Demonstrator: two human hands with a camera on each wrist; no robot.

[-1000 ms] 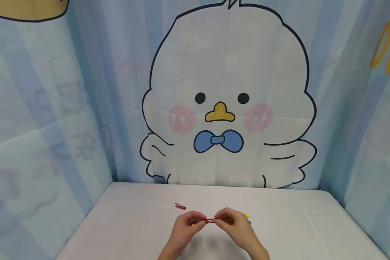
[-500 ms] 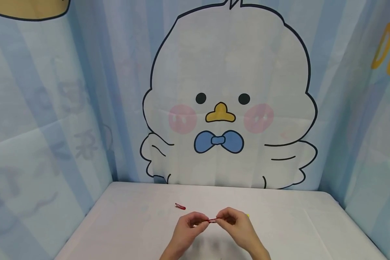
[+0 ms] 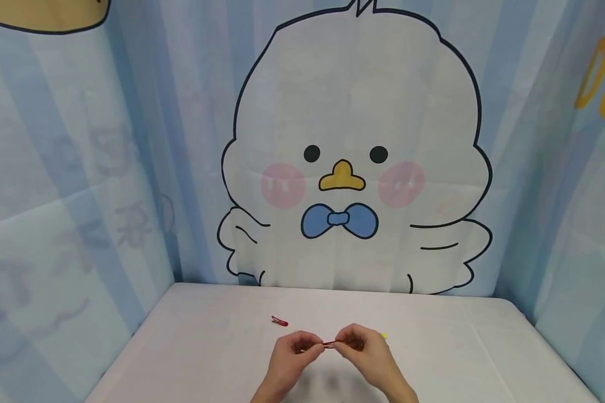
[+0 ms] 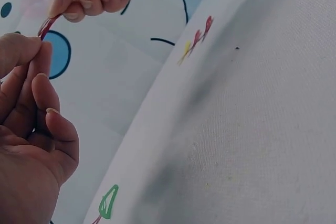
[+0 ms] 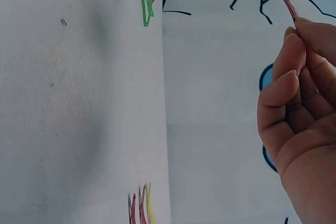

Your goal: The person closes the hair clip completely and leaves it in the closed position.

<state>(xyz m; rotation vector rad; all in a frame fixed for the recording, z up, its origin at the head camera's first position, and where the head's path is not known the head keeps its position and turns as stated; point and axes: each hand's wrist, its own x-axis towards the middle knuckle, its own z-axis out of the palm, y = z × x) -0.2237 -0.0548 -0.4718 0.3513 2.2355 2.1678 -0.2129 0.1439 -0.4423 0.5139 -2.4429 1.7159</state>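
Both hands hold a thin red snap hair clip [image 3: 329,344] between them, above the white table. My left hand [image 3: 292,356] pinches one end between thumb and forefinger, and my right hand [image 3: 365,354] pinches the other. Close up in the left wrist view, the clip [image 4: 46,27] shows as a short curved red strip, its ends covered by fingertips. In the right wrist view, only the middle of the clip [image 5: 290,8] is visible between the two pinches. The other fingers of the right hand [image 5: 299,108] are loosely curled.
Beyond the left hand lies a red clip [image 3: 279,321], with a green clip [image 5: 146,6] beside it that the head view hides. A yellow clip [image 4: 185,52] and two red clips [image 4: 196,38] lie in a row past the right hand. A printed curtain [image 3: 353,257] backs the table.
My left hand has shifted slightly right with its end of the red hair clip. Both hands keep their pinch, and the clips on the table have stayed put.
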